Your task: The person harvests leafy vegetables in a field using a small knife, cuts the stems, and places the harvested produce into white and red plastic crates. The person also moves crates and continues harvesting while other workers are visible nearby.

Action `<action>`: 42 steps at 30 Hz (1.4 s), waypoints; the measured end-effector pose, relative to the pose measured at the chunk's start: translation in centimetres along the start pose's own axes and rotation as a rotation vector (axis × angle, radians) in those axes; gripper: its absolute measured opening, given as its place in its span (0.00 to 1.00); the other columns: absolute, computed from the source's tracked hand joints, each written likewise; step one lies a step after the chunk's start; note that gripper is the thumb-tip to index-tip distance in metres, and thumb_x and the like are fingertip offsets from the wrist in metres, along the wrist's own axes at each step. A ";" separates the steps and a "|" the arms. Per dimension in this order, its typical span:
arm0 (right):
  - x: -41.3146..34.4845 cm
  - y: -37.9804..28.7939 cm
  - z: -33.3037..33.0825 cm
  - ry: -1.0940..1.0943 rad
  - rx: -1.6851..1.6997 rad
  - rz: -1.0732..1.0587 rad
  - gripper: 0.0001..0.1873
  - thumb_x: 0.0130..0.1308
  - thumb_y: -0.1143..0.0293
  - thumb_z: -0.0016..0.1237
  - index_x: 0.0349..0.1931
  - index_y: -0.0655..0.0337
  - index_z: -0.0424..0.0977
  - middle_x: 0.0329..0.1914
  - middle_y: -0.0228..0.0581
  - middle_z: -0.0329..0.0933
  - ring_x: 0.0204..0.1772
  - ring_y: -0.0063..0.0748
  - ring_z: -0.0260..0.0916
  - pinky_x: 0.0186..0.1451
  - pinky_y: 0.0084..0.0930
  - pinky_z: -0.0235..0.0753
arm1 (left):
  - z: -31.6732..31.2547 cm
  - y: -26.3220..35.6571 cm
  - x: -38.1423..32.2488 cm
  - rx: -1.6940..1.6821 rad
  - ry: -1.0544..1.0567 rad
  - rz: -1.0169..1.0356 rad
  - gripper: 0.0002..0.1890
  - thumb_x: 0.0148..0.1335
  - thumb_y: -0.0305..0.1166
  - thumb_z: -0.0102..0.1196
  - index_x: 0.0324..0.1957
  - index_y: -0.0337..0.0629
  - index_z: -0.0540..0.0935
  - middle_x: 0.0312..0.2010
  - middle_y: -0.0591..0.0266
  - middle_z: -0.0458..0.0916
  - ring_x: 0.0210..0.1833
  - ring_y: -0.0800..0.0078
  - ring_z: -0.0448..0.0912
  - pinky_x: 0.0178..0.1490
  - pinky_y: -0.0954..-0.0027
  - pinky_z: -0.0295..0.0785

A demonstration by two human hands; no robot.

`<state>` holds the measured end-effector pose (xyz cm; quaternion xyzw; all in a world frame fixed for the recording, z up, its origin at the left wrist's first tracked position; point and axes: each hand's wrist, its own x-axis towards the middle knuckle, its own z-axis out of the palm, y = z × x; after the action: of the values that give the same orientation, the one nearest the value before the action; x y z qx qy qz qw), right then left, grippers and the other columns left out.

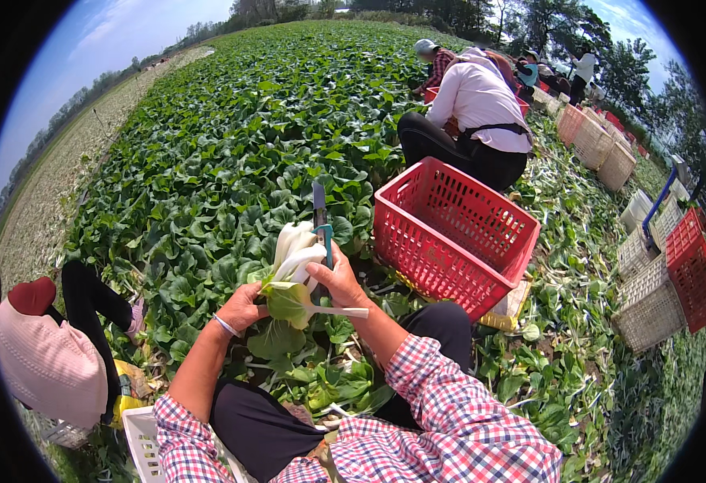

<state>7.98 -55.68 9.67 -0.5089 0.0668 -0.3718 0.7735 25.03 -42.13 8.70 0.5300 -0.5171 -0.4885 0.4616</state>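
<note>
My left hand (241,310), with a pale band at the wrist, grips the leafy end of a bunch of bok choy (295,250). Its white stalks point up and away from me. At the right side of the bunch my right hand (342,282) holds a knife (319,202) with a teal handle, blade pointing away; its fingers also touch the stalks. A yellowing leaf (286,302) hangs across the front of the bunch, its pale stem reaching towards my right wrist. Loose trimmed leaves (344,383) lie on the ground between my knees.
A red plastic crate (449,253) stands at my right knee. Beyond it crouches a co-worker in a pale top (486,102); another person in a pink hat (51,368) is close at left. Growing greens (226,157) fill the front. Stacked crates (652,302) stand at right.
</note>
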 end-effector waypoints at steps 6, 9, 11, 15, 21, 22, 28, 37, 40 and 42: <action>-0.7 -3.1 -4.0 0.053 0.009 0.076 0.27 0.55 0.66 0.57 0.54 0.61 0.64 0.42 0.30 0.71 0.44 0.21 0.69 0.50 0.23 0.70 | 2.6 1.7 2.1 0.077 -0.214 0.060 0.34 0.50 0.25 0.63 0.60 0.39 0.64 0.53 0.62 0.71 0.53 0.75 0.70 0.58 0.71 0.65; -0.8 -2.8 -5.5 0.039 0.090 0.153 0.28 0.54 0.63 0.57 0.55 0.60 0.63 0.45 0.34 0.72 0.46 0.25 0.71 0.51 0.25 0.71 | 0.4 2.7 1.8 -0.132 -0.328 0.006 0.34 0.51 0.34 0.63 0.59 0.36 0.64 0.55 0.58 0.70 0.56 0.69 0.70 0.59 0.66 0.65; -0.9 -1.9 -5.8 0.024 0.100 0.206 0.30 0.53 0.60 0.57 0.55 0.60 0.64 0.46 0.35 0.72 0.47 0.27 0.71 0.51 0.26 0.71 | -1.5 3.3 1.3 -0.115 -0.073 -0.082 0.29 0.54 0.44 0.60 0.54 0.36 0.71 0.50 0.58 0.74 0.52 0.70 0.73 0.56 0.67 0.68; -1.2 0.9 -4.8 -0.007 0.168 0.304 0.29 0.52 0.56 0.57 0.52 0.60 0.67 0.45 0.37 0.74 0.46 0.28 0.72 0.50 0.29 0.72 | -0.3 1.3 2.7 0.029 0.195 0.109 0.29 0.62 0.50 0.49 0.58 0.39 0.68 0.55 0.57 0.71 0.58 0.69 0.69 0.61 0.65 0.61; -1.7 3.2 -4.4 0.014 0.174 0.462 0.28 0.53 0.58 0.57 0.51 0.61 0.66 0.44 0.37 0.74 0.44 0.29 0.73 0.48 0.30 0.74 | 1.0 -2.6 3.7 -0.516 -0.123 -0.085 0.30 0.59 0.39 0.56 0.61 0.38 0.64 0.53 0.62 0.72 0.55 0.73 0.70 0.59 0.69 0.64; -1.7 3.3 -4.6 0.004 0.160 0.463 0.27 0.53 0.58 0.57 0.50 0.61 0.66 0.42 0.37 0.74 0.43 0.29 0.74 0.47 0.29 0.74 | 0.6 -3.0 3.8 -0.530 -0.129 -0.034 0.30 0.57 0.39 0.58 0.60 0.38 0.65 0.51 0.64 0.73 0.53 0.75 0.72 0.58 0.70 0.65; -1.6 2.1 -6.5 0.053 -0.068 0.405 0.23 0.54 0.59 0.57 0.45 0.64 0.70 0.39 0.37 0.77 0.35 0.24 0.74 0.40 0.24 0.75 | -2.3 -4.3 2.6 -0.240 0.265 -0.030 0.22 0.51 0.32 0.63 0.49 0.37 0.76 0.43 0.69 0.78 0.44 0.81 0.73 0.52 0.73 0.66; -0.5 3.3 -6.2 0.178 -0.625 0.037 0.15 0.51 0.72 0.60 0.39 0.64 0.73 0.29 0.26 0.74 0.31 0.12 0.67 0.34 0.14 0.70 | -3.8 -3.4 0.1 -0.006 0.468 0.068 0.24 0.54 0.28 0.61 0.54 0.38 0.72 0.45 0.67 0.77 0.45 0.80 0.74 0.52 0.75 0.67; -0.1 3.7 -5.3 0.189 -0.442 0.102 0.15 0.52 0.69 0.62 0.38 0.64 0.74 0.30 0.26 0.75 0.31 0.13 0.69 0.35 0.15 0.71 | -3.2 -3.5 0.1 -0.088 0.415 -0.011 0.25 0.54 0.24 0.59 0.56 0.37 0.71 0.46 0.65 0.77 0.48 0.78 0.74 0.54 0.74 0.67; 0.1 4.0 -4.3 0.215 -0.397 0.153 0.17 0.51 0.66 0.62 0.38 0.64 0.74 0.30 0.27 0.75 0.32 0.14 0.69 0.36 0.15 0.71 | -2.4 -3.7 0.3 -0.090 0.386 0.026 0.26 0.56 0.26 0.58 0.58 0.38 0.69 0.48 0.66 0.76 0.50 0.78 0.73 0.56 0.73 0.66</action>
<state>7.99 -58.08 4.31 -0.6018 0.2591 -0.3438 0.6727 27.80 -42.37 5.19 0.5860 -0.4036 -0.3945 0.5814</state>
